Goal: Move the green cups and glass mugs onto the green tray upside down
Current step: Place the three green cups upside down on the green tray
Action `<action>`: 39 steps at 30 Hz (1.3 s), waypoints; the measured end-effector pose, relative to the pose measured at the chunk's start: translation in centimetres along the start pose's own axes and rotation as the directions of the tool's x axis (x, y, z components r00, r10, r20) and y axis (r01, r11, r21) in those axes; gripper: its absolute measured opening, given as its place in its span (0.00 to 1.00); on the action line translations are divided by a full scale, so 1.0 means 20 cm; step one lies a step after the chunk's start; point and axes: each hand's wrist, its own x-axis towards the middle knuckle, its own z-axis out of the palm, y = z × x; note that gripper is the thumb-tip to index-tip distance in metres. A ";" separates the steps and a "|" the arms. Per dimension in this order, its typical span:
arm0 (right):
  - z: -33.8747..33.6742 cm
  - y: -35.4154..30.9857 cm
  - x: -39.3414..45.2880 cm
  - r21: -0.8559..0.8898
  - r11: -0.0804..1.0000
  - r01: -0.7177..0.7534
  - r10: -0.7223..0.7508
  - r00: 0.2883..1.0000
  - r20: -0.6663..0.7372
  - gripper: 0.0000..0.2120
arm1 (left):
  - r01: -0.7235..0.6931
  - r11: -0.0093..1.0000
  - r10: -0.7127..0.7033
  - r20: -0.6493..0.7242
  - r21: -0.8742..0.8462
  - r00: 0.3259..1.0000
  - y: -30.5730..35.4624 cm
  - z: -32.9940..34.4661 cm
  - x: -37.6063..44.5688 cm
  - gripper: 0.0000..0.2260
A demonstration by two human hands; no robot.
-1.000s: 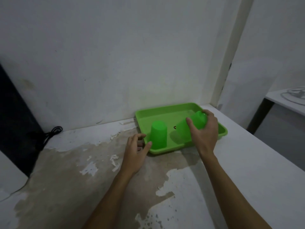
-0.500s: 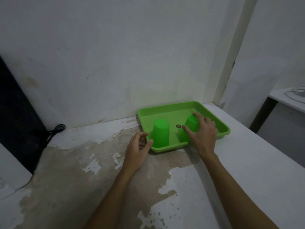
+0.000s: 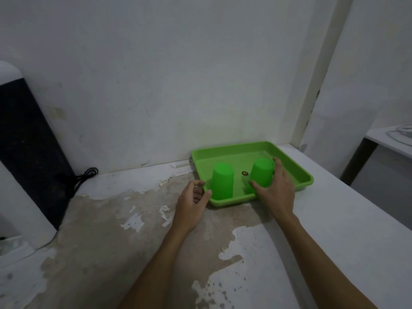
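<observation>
Setting a second green plastic cup point(image 3: 262, 175) upside down on the right of the shallow green plastic tray point(image 3: 298, 169), the right hand point(image 3: 275, 190) wraps it; the left hand point(image 3: 191, 200), loosely curled and empty, hovers near another inverted green cup point(image 3: 222, 184). Next comes letting go; no glass mugs are in view.

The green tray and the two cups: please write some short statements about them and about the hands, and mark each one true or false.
1. Both green cups stand upside down in the green tray. True: left cup, right cup.
2. The right hand holds the right cup. True.
3. The left hand grips the left cup. False: it is open beside the tray's near left corner, holding nothing.
4. A glass mug stands in the tray. False: only the two cups and a small round sticker are there.
5. The tray sits in the middle of the counter. False: it is against the wall.
</observation>
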 end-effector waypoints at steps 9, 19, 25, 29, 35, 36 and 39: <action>-0.10 -0.16 -0.15 0.323 0.932 0.162 -0.114 0.980 -0.162 0.20 | 0.088 0.990 -0.090 -0.012 -0.112 0.996 0.08 -0.14 -0.13 0.06; 0.10 -0.79 -0.65 0.739 0.671 0.062 -0.402 0.867 0.293 0.07 | -0.016 0.997 0.015 0.013 0.075 1.000 0.16 -0.70 -0.54 0.06; 0.34 -1.15 -0.98 0.773 0.616 -0.151 -0.492 0.693 0.527 0.06 | 0.009 0.947 0.038 -0.142 0.320 0.989 0.14 -1.09 -0.79 0.07; 0.46 -1.32 -1.12 0.758 0.635 -0.152 -0.546 0.606 0.578 0.05 | 0.033 0.892 0.097 -0.263 0.451 0.960 0.10 -1.31 -0.96 0.06; 0.60 -1.56 -1.34 0.747 0.653 -0.124 -0.598 0.521 0.609 0.06 | 0.185 0.841 0.167 -0.569 0.509 0.805 0.09 -1.56 -1.14 0.13; 0.61 -1.58 -1.37 0.744 0.659 -0.116 -0.604 0.508 0.614 0.06 | 0.204 0.825 0.200 -0.609 0.527 0.768 0.09 -1.58 -1.16 0.13; 0.64 -1.63 -1.44 0.723 0.691 -0.011 -0.634 0.473 0.612 0.06 | 0.262 0.778 0.324 -0.722 0.571 0.611 0.11 -1.65 -1.22 0.14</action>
